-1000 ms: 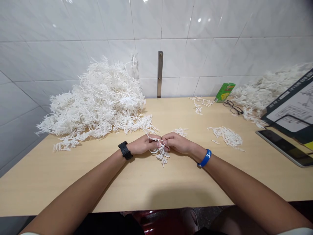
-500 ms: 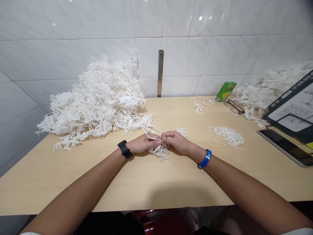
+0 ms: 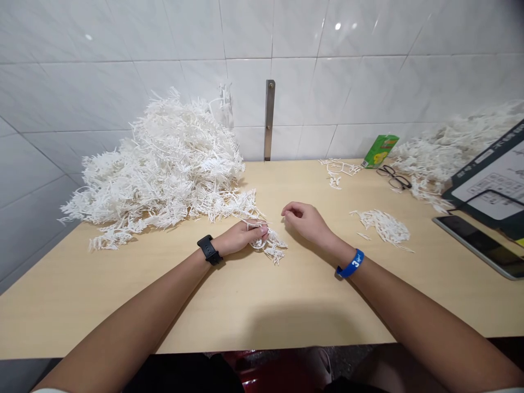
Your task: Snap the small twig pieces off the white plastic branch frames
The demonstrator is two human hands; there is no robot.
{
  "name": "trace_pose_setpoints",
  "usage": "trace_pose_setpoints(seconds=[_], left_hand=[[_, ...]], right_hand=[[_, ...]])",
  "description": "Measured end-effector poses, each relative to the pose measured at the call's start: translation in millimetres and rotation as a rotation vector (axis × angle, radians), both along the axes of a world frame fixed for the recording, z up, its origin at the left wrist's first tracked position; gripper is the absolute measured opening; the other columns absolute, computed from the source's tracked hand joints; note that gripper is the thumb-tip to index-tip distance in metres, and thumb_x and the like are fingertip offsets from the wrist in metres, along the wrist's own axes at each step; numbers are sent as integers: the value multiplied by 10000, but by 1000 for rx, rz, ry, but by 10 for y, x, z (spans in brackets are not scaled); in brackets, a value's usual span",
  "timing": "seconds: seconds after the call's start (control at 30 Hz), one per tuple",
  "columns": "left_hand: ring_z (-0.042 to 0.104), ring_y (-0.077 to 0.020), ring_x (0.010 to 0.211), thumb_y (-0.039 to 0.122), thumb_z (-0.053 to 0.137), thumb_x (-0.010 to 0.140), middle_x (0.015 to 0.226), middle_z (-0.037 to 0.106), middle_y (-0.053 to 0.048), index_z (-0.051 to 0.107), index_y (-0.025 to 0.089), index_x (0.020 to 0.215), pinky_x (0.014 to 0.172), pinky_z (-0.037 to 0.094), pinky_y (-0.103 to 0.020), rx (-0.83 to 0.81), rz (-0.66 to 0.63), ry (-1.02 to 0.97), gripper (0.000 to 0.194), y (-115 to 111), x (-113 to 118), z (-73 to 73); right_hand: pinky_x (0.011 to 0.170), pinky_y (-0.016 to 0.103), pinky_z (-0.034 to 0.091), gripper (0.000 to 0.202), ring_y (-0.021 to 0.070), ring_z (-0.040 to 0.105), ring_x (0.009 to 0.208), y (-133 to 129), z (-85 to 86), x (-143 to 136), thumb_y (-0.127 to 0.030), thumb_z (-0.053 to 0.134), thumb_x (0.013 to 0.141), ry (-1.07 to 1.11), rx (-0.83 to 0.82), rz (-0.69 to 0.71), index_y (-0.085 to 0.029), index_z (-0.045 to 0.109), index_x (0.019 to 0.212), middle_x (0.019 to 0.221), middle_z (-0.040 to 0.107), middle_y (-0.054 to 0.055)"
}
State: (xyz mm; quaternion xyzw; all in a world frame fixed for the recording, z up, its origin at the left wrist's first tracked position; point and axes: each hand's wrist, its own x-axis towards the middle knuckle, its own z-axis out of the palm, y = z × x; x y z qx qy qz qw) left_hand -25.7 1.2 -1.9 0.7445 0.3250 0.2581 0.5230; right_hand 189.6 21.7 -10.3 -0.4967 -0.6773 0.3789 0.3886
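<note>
My left hand (image 3: 239, 236), with a black watch on its wrist, pinches a thin white branching plastic piece (image 3: 273, 248) between thumb and fingers. Its small twigs fan out over the table just past the fingertips. To the right, my right hand (image 3: 307, 221) hovers low over the table, wearing a blue wristband. Its fingers are curled together; whatever may be between them is hidden. The big heap of white branching pieces (image 3: 172, 164) lies behind my left hand, its loose edge close to my fingers. A small pile of short white pieces (image 3: 385, 226) lies right of my right hand.
At the back right stand a green carton (image 3: 380, 152), dark-framed glasses (image 3: 393, 177) and another white heap (image 3: 446, 142). A phone (image 3: 478, 243) lies by a dark printed board (image 3: 491, 180). Thin white scraps (image 3: 338, 168) lie near the tiled wall, which carries a metal bar (image 3: 269, 120).
My right hand has let go of the left hand's piece and moved right and away from me, covering a small white pile. My left hand stays nearly in place, still holding its piece.
</note>
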Motion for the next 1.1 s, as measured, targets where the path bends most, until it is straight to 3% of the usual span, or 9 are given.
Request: trace_pose_setpoints(seconds=[0.1, 0.17, 0.23, 0.33, 0.47, 0.67, 0.87, 1.0, 1.1], left_hand=[[456, -137, 660, 462, 488, 885, 705, 492, -23, 553, 157, 694, 660, 402, -277, 30, 40, 41, 366, 2, -2, -1], [456, -133, 654, 441, 500, 873, 694, 487, -14, 551, 157, 686, 658, 403, -273, 40, 61, 62, 344, 3, 3, -14], [453, -126, 644, 423, 508, 865, 681, 486, -4, 543, 158, 681, 651, 400, -267, 49, 70, 75, 324, 1, 8, -28], [460, -120, 641, 403, 526, 851, 677, 511, 1, 570, 154, 716, 641, 391, -256, 56, 56, 93, 286, -12, 14, -29], [468, -115, 632, 397, 541, 848, 682, 541, -2, 622, 143, 785, 614, 380, -242, 22, -18, 118, 273, -23, 11, -4], [530, -133, 693, 371, 588, 830, 741, 607, -29, 696, 140, 794, 677, 414, -248, 91, -93, 174, 257, -5, 2, -1], [565, -153, 754, 395, 600, 844, 790, 628, -54, 705, 140, 789, 736, 438, -265, 34, -189, 109, 282, -13, 2, 2], [521, -142, 731, 450, 546, 881, 785, 563, -48, 656, 127, 780, 713, 422, -268, 14, -196, 11, 355, -11, 9, 17], [464, -123, 685, 449, 535, 890, 734, 482, -16, 599, 128, 720, 678, 388, -260, 44, -169, -12, 369, 1, 10, 9]], right_hand=[[789, 343, 398, 157, 223, 551, 854, 36, 45, 100, -118, 483, 739, -364, 319, -82, -156, 635, 752, 861, 639, 97], [826, 347, 390, 197, 235, 544, 920, -6, 91, 96, -91, 454, 753, -405, 398, -68, -153, 639, 782, 917, 640, 110], [745, 313, 400, 201, 203, 549, 826, -95, 142, 35, -121, 434, 801, -354, 353, 20, -162, 630, 794, 866, 640, 82], [591, 267, 345, 231, 146, 488, 631, -234, 188, -81, -262, 442, 880, -317, 198, 269, -171, 601, 740, 711, 598, 29], [546, 250, 285, 324, 112, 417, 569, -291, 171, -120, -374, 451, 904, -307, 92, 469, -165, 544, 675, 632, 513, -5], [498, 237, 227, 373, 89, 301, 527, -302, 160, -66, -458, 487, 880, -210, -87, 560, -167, 520, 650, 568, 380, -38], [510, 251, 243, 321, 94, 312, 524, -265, 55, -100, -406, 506, 862, 15, -259, 651, -153, 588, 681, 557, 398, -28], [536, 257, 270, 304, 95, 334, 532, -188, -36, -127, -355, 545, 814, 235, -290, 655, -158, 522, 584, 554, 396, -29], [541, 258, 273, 314, 92, 338, 531, -173, -55, -150, -328, 566, 783, 266, -262, 583, -166, 462, 534, 542, 390, -32]])
